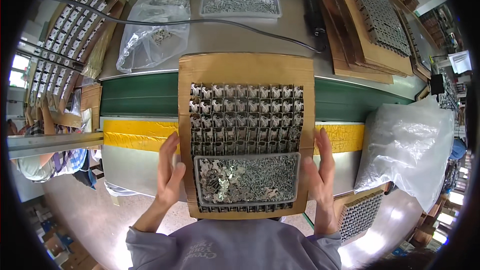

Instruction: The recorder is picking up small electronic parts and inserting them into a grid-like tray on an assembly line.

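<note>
The left hand (169, 170) is positioned beside the left edge of a cardboard sheet (245, 67); the right hand (321, 167) is positioned beside the right edge; the palms face each other across the sheet. The fingers of both hands are extended, with each thumb spread apart from them; contact between either hand and the sheet cannot be determined from this view.

The sheet lies on the bench (225, 40), across a green strip (140, 92) and a band of yellow tape (135, 135); it carries closely set rows of small black housings (245, 120); silver metal pieces are visible in the upper rows. A clear plastic tray (247, 155) rests over the lower rows, between the hands; it contains silver metal clips (220, 180) at left and small screws (274, 174) at right; one row of housings shows below its near edge.

Toward the far side of the bench are a clear plastic bag (155, 32) and a second tray (240, 16) of small metal parts; a black cable (225, 20) runs in front of that tray; stacked cardboard sheets (345, 45) lie at right; a large plastic bag (407, 145) sits nearer.
</note>
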{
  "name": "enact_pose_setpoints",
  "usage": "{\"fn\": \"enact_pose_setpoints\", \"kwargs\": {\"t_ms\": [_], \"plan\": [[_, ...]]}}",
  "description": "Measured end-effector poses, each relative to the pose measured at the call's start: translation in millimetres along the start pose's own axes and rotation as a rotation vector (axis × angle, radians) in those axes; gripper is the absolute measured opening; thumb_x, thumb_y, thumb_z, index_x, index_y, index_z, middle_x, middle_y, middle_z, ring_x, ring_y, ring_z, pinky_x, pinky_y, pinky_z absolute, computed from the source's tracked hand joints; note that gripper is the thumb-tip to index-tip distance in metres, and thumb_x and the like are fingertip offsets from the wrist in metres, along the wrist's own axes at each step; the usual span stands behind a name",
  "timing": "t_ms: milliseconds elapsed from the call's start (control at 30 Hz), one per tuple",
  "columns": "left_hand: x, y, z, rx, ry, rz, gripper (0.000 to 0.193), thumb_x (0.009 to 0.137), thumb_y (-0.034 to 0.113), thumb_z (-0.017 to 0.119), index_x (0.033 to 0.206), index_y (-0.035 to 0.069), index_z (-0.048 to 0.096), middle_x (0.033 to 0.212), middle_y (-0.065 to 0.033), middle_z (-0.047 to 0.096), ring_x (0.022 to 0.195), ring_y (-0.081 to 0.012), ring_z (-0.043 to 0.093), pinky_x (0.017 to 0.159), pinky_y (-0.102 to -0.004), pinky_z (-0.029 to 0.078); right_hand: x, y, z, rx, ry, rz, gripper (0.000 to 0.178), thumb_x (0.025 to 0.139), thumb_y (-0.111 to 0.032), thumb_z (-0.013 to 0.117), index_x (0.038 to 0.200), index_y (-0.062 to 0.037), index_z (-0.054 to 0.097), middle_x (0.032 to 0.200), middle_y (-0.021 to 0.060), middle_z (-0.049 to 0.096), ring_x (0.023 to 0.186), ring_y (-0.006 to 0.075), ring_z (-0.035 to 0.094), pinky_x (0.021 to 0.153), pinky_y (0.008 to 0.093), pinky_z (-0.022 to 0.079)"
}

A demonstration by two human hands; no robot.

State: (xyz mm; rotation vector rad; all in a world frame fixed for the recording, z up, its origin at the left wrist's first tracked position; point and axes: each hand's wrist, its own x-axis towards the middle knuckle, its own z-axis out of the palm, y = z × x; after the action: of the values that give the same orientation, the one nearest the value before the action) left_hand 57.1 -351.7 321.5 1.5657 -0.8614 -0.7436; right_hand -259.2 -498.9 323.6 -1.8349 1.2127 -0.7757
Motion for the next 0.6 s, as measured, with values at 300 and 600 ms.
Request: {"fn": "enact_pose_setpoints", "kwargs": {"t_ms": [300, 600], "plan": [[7.3, -28.7, 1.7, 0.122, -0.14, 0.027, 0.078, 0.101, 0.047, 0.048, 0.155, -0.007, 0.031, 0.165, -0.0235, 0.025, 0.154, -0.0347, 0.022, 0.126, -0.046, 0.011, 14.0, 34.6, 16.2, 0.682, 0.035, 0.003, 0.078, 0.099, -0.035, 0.054, 0.156, 0.0091, 0.025, 0.16, 0.03, 0.034, 0.153, 0.0354, 0.027, 0.128, 0.0441, 0.011], [63.7, -23.0, 15.2, 0.084, -0.023, 0.025, 0.07, 0.099, 0.044, 0.056, 0.15, -0.001, 0.043, 0.162, -0.0221, 0.032, 0.152, -0.0347, 0.029, 0.125, -0.0454, 0.017, 78.0, 29.1, 17.1, 0.688, 0.091, 0.041, 0.067, 0.099, -0.03, 0.058, 0.151, 0.0067, 0.039, 0.153, 0.0257, 0.045, 0.148, 0.0309, 0.036, 0.125, 0.042, 0.018]]}}
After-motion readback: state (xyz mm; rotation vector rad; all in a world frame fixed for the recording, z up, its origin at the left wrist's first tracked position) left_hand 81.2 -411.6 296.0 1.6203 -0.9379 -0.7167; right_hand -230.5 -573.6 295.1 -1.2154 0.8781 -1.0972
